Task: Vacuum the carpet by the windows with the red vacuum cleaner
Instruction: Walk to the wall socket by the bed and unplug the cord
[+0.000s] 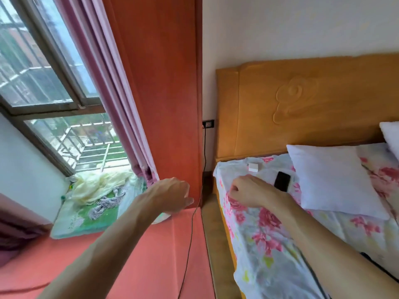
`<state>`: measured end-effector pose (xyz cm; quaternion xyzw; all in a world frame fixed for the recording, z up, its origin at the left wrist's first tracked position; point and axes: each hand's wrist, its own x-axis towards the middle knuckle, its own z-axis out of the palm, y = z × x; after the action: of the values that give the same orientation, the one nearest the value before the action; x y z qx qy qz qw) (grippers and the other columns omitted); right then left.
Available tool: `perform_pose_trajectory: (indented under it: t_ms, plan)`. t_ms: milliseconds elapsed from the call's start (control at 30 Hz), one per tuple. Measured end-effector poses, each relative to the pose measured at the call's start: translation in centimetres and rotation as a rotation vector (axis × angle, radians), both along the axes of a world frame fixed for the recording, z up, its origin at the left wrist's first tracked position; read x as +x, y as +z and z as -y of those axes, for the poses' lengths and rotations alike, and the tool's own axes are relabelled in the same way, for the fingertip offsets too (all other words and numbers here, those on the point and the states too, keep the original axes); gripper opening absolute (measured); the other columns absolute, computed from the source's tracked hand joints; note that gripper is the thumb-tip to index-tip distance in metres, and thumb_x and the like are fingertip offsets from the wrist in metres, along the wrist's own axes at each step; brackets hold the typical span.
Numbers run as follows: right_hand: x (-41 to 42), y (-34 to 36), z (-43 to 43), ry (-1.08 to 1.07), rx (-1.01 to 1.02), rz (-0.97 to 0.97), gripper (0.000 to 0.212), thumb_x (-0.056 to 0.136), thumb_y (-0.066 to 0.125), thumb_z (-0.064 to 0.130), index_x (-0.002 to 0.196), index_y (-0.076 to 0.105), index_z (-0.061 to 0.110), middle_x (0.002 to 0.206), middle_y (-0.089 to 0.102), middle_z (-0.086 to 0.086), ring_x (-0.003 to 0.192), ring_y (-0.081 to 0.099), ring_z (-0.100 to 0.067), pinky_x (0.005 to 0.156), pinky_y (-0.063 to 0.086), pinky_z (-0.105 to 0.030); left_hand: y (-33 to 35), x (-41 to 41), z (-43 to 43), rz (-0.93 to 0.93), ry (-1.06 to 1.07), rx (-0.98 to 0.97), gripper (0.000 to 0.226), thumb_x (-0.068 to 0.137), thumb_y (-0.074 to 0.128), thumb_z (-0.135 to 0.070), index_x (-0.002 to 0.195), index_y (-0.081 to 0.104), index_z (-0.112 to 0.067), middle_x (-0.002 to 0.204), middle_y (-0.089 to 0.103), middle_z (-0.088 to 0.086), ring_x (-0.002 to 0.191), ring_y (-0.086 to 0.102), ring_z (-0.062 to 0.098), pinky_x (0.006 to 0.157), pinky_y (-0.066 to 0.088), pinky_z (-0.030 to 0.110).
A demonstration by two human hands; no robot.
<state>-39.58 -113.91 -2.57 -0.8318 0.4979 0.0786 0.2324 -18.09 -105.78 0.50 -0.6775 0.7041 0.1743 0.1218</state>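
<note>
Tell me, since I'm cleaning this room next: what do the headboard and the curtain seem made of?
The headboard is probably wood or veneer, honey-orange with a soft sheen; a swirl is carved into it in relief. The curtain looks like pink woven fabric with a matte finish; it hangs in soft folds.

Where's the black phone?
Head view, right of centre: the flat black phone lies on the floral bedsheet between the right hand and white pillow.

Left hand's (170,196) hold on cord (191,238) unclear
</note>
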Motion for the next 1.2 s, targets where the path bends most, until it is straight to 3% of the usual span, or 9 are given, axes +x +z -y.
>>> perform_pose_trajectory:
  t_ms: [167, 367, 567, 667, 767, 967, 1200]
  plan:
    - [2.4, 2.1, 9.0, 0.119, -0.019, 0.023, 0.03, 0.088, 0.043, 0.014, 0.063, 0.028, 0.016, 0.065, 0.029, -0.008, 0.06, 0.023, -0.022, 0.056, 0.019, -0.037, 1.3, 0.8, 5.7, 0.057, 0.065, -0.029, 0.034, 0.102, 0.047, -0.041, 0.107, 0.06, -0.01, 0.103, 0.068, 0.006, 0.078, 0.058, 0.016, 0.066, 0.046, 0.028]
    - [6.4, 0.7, 18.9, 0.16, -0.043, -0.025, 0.029, 0.09, 0.045, 0.022, 0.066, 0.042, 0.007, 0.072, 0.04, -0.02, 0.062, 0.032, -0.024, 0.054, 0.025, -0.033, -0.4, 3.8, 13.1, 0.096, 0.118, -0.106, 0.034, 0.102, 0.045, -0.039, 0.103, 0.064, -0.011, 0.1, 0.07, 0.005, 0.08, 0.065, 0.019, 0.069, 0.054, 0.032]
    - [8.7, 0.2, 28.5, 0.113, -0.022, -0.029, 0.033, 0.091, 0.047, 0.021, 0.061, 0.036, 0.011, 0.064, 0.039, -0.011, 0.059, 0.032, -0.024, 0.053, 0.024, -0.035, -2.7, 5.8, 23.6, 0.042, 0.061, -0.051, 0.033, 0.102, 0.045, -0.037, 0.104, 0.065, -0.011, 0.102, 0.07, 0.005, 0.086, 0.067, 0.021, 0.066, 0.048, 0.03]
    - [9.2, 0.1, 32.8, 0.029, -0.003, -0.024, 0.032, 0.093, 0.047, 0.022, 0.064, 0.044, 0.009, 0.066, 0.046, -0.008, 0.06, 0.041, -0.026, 0.052, 0.028, -0.034, -3.9, 5.9, 29.0, -0.016, -0.006, 0.014, 0.033, 0.102, 0.044, -0.036, 0.111, 0.063, -0.011, 0.108, 0.068, 0.006, 0.094, 0.067, 0.022, 0.08, 0.056, 0.035]
    - [10.4, -0.5, 36.2, 0.009, 0.051, -0.001, 0.032, 0.097, 0.048, 0.026, 0.082, 0.064, 0.002, 0.078, 0.061, -0.009, 0.067, 0.056, -0.028, 0.057, 0.038, -0.034, -5.5, 5.4, 33.9, -0.012, -0.066, 0.081, 0.033, 0.102, 0.043, -0.032, 0.117, 0.061, -0.009, 0.116, 0.065, 0.011, 0.106, 0.063, 0.029, 0.091, 0.053, 0.04]
    - [13.4, -1.7, 43.3, 0.018, 0.107, 0.041, 0.036, 0.096, 0.045, 0.019, 0.062, 0.035, 0.013, 0.062, 0.037, -0.003, 0.054, 0.035, -0.019, 0.051, 0.026, -0.032, -8.8, 2.2, 41.7, -0.08, -0.111, 0.164, 0.031, 0.101, 0.043, -0.029, 0.115, 0.06, -0.007, 0.12, 0.062, 0.013, 0.111, 0.06, 0.032, 0.088, 0.049, 0.038]
    - [16.4, -7.2, 52.7, 0.078, 0.221, 0.113, 0.034, 0.098, 0.044, 0.017, 0.065, 0.045, 0.01, 0.066, 0.046, -0.004, 0.064, 0.049, -0.02, 0.058, 0.035, -0.031, -13.5, 0.5, 50.5, -0.052, 0.015, 0.251, 0.032, 0.101, 0.044, -0.024, 0.122, 0.054, -0.002, 0.123, 0.06, 0.018, 0.115, 0.059, 0.036, 0.09, 0.048, 0.04]
